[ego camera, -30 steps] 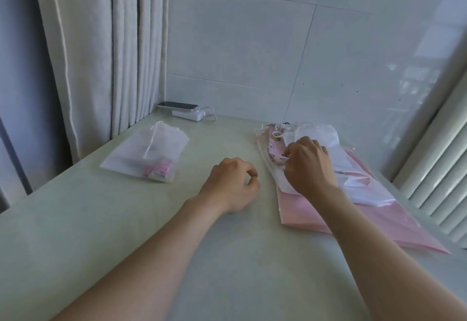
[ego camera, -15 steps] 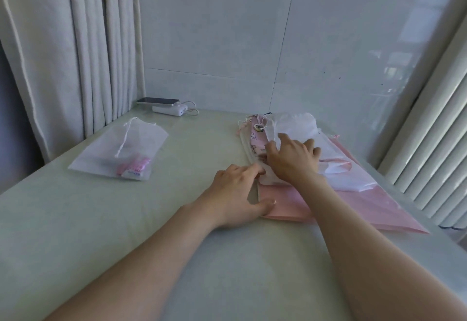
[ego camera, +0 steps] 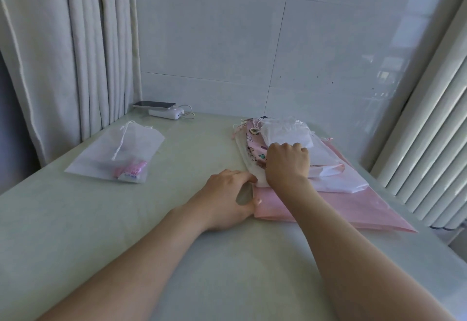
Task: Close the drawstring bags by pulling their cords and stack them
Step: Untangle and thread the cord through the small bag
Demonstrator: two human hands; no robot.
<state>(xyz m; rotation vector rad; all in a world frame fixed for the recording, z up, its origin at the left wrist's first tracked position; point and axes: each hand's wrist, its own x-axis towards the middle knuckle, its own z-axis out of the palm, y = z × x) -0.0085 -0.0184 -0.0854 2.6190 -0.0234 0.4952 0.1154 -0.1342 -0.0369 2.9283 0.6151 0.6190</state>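
Fingertips of right hand [ego camera: 288, 166] curled out of sight against stack of drawstring bags [ego camera: 336, 181]; grip not determinable. Cartoon print on pink patterned bag [ego camera: 254, 147] partly covered by that hand and overlying white bags. Label on packet [ego camera: 131, 174] inside mesh bag [ego camera: 131, 141] too small to read. Radiator [ego camera: 429, 156] cut by right edge.

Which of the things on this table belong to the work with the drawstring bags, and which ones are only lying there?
For the job:
- stack of bags, with the left hand and right hand on it
- single white bag with its loose cord

Only lying about:
- phone
- power bank with its cable
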